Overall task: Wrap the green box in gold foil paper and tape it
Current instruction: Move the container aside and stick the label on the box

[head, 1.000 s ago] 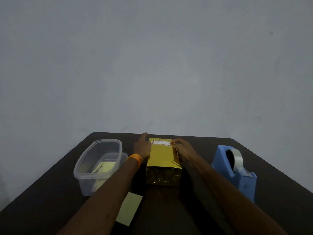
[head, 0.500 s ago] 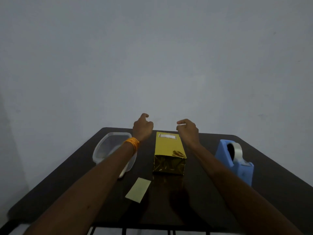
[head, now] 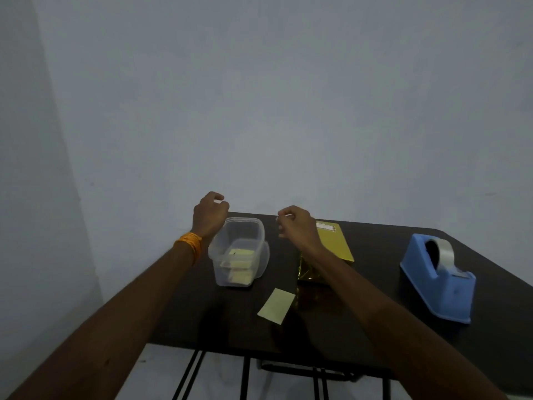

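The box wrapped in gold foil lies on the dark table, with a white label stuck on the far end of its top. My right hand hovers above the box's far left corner and pinches a small white strip between thumb and fingertips. My right forearm hides part of the box's near left side. My left hand, with an orange band at the wrist, hangs in the air above the far left rim of a plastic tub, fingers loosely curled and holding nothing.
The clear plastic tub left of the box holds yellow paper slips. One loose yellow slip lies near the box's front end. A blue tape dispenser with a clear roll stands at the right. The table's near edge and metal legs show below.
Both hands have lifted off the gold box and drifted left, the right one keeping a white strip pinched. The view has pulled back and swung left.
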`<state>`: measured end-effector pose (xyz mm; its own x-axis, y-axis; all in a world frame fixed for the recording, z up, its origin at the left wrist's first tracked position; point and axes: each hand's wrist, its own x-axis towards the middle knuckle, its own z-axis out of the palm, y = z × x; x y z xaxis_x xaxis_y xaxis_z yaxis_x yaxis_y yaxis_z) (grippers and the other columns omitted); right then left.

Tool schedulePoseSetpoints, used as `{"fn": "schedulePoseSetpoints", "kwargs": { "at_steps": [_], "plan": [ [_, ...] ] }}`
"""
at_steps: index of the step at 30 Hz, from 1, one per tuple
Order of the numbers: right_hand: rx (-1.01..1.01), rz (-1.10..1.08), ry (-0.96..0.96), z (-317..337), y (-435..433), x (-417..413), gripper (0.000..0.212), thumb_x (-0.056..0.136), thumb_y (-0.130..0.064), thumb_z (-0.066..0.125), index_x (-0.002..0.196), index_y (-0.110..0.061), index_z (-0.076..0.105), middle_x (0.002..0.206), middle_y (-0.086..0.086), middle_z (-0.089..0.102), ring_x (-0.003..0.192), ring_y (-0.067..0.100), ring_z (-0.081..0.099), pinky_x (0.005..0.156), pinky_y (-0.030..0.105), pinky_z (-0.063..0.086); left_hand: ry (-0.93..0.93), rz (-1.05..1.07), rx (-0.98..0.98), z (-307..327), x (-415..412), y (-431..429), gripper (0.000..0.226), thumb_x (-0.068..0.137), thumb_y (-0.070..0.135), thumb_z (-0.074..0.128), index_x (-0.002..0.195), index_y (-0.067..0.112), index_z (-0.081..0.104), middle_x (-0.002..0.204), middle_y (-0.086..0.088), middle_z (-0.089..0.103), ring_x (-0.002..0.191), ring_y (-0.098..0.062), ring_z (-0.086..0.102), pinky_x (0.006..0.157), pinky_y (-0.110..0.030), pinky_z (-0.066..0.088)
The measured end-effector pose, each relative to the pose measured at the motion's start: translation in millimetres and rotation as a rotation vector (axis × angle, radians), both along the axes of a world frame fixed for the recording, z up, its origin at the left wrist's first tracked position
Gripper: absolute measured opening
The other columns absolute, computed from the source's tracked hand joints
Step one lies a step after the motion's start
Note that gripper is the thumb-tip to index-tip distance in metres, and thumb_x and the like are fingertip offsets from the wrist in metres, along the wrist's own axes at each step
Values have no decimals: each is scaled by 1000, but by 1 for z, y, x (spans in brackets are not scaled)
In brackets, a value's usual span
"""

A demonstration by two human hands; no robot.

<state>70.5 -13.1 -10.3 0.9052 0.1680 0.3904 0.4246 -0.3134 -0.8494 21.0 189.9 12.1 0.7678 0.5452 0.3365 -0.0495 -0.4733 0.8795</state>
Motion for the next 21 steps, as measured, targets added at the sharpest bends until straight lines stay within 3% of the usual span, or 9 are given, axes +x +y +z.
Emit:
{"fn": "schedulePoseSetpoints", "kwargs": {
  "at_steps": [3, 5, 7, 10, 13, 18, 21],
  "plan": [
    [-91, 20, 70, -11, 19, -2, 41, 89, -32, 58, 87, 8, 66, 87, 28, 66, 69, 28, 61, 76, 60, 56, 116, 61, 77, -12, -11, 14, 32, 93, 23, 54, 119, 6, 59, 121, -12, 62, 107, -30, 57, 85, -33, 42],
    [-90, 45, 177, -18, 28, 0, 40, 88, -38, 59, 73, -1, 60, 73, 20, 60, 68, 26, 61, 72, 53, 60, 216, 55, 61, -21, -15, 21, 28, 92, 26, 54, 103, 2, 64, 113, -17, 66, 98, -34, 60, 77, -34, 44],
    [-31, 101, 280, -23, 36, -1, 33, 91, -34, 62, 80, -3, 62, 78, 13, 59, 72, 25, 63, 68, 42, 62, 294, -15, -13, -29, -16, 25, 23, 90, 25, 58, 87, 4, 65, 105, -20, 68, 89, -36, 65, 67, -36, 49],
    [-8, 144, 311, -30, 47, -1, 35, 91, -29, 65, 94, 6, 66, 85, 17, 64, 80, 32, 70, 74, 44, 63, 304, -83, -153, -39, -18, 27, 27, 91, 24, 62, 105, 1, 63, 106, -19, 65, 91, -32, 64, 64, -37, 54],
    [-32, 142, 250, -29, 60, -3, 25, 89, -24, 67, 81, -1, 62, 74, 13, 56, 72, 28, 70, 74, 48, 62, 264, -17, -28, -36, -21, 35, 30, 89, 27, 63, 101, -1, 66, 103, -18, 66, 97, -35, 64, 75, -40, 52],
    [-28, 196, 250, -30, 85, -11, 20, 85, -25, 67, 78, -7, 61, 74, 10, 58, 70, 25, 71, 73, 48, 62, 238, 49, 30, -33, -36, 61, 28, 92, 27, 59, 90, 0, 65, 97, -17, 65, 86, -32, 60, 62, -29, 43],
    [-34, 234, 243, -35, 98, -17, 20, 87, -25, 67, 76, -8, 61, 75, 10, 59, 74, 27, 71, 73, 48, 62, 264, 65, 22, -41, -44, 71, 30, 93, 27, 59, 97, -2, 65, 98, -16, 65, 87, -30, 60, 63, -31, 44]
  ]
}}
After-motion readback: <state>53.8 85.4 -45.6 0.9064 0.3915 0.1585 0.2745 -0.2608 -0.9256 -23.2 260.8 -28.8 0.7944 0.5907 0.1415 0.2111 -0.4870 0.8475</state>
